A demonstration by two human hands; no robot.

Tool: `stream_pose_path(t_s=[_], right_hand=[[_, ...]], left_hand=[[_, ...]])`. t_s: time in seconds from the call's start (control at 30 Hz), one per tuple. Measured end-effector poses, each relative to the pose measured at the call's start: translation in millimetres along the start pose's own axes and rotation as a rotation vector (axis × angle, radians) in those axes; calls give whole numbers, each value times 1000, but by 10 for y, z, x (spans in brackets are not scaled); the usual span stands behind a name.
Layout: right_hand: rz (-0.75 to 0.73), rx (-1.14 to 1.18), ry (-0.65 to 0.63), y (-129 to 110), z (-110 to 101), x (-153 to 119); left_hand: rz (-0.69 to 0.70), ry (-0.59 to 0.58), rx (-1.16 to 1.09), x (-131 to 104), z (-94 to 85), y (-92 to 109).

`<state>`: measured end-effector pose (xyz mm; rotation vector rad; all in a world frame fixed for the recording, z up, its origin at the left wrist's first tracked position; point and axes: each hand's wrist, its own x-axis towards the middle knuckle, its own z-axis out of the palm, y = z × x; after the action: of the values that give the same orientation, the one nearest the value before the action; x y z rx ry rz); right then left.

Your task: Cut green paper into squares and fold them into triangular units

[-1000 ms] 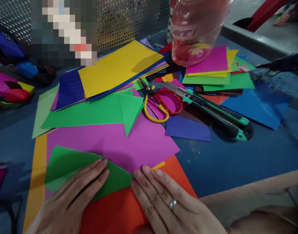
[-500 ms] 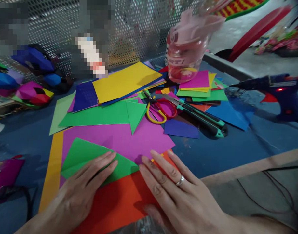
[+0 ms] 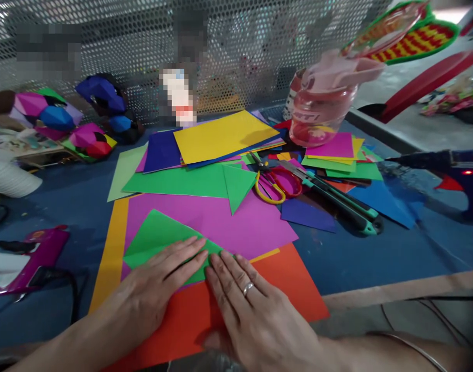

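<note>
A folded green paper [image 3: 155,232] lies over a purple sheet [image 3: 182,212] and an orange-red sheet [image 3: 294,279]. My left hand [image 3: 151,289] rests flat on the green paper's lower part, fingers stretched out. My right hand [image 3: 252,310], with a ring on one finger, lies flat with its fingertips on the green paper's right end, close to the left fingertips. Both hands are open. Beyond them sit a small green triangle [image 3: 238,186], scissors with yellow and red handles [image 3: 273,191] and a black and teal cutter [image 3: 337,201].
A yellow sheet [image 3: 224,137] tops a paper stack at the back. A pink bottle [image 3: 317,108] stands behind small paper pieces. A glue gun [image 3: 464,175] is at the right, paper cups [image 3: 15,175] and a magenta device [image 3: 43,258] at the left. A perforated metal screen [image 3: 244,62] rises behind.
My right hand has moved left onto the green paper's right end, nearer my left hand. The view has shifted, so the table's things appear further right and slightly lower.
</note>
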<state>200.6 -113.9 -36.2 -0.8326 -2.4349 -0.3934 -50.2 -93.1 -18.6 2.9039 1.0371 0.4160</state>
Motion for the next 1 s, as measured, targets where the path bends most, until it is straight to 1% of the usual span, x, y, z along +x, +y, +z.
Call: stream_pose_path(t_s=[0.03, 0.17, 0.27, 0.37, 0.53, 0.67, 0.77, 0.87, 1.0], right_hand=[[-12, -5, -7, 14, -5, -6], [-28, -4, -43, 40, -19, -20], [-13, -1, -50, 32, -23, -15], [-4, 2, -36, 28, -26, -2], [-5, -14, -44, 42, -38, 14], [-17, 2, -56, 58, -40, 1], [-12, 6, -67, 85, -56, -37], [2, -10, -82, 133, -107, -86], [21, -35, -94, 212, -207, -162]], left_hand=[[-2, -2, 4, -16, -16, 0], [4, -102, 28, -112, -113, 38], [28, -117, 32, -183, -160, 90], [43, -109, 81, -216, -162, 136], [85, -147, 206, -241, -122, 183], [116, -107, 261, -336, -96, 179], [100, -103, 274, -434, -118, 180], [51, -127, 281, -487, -152, 192], [49, -73, 242, -500, -151, 162]])
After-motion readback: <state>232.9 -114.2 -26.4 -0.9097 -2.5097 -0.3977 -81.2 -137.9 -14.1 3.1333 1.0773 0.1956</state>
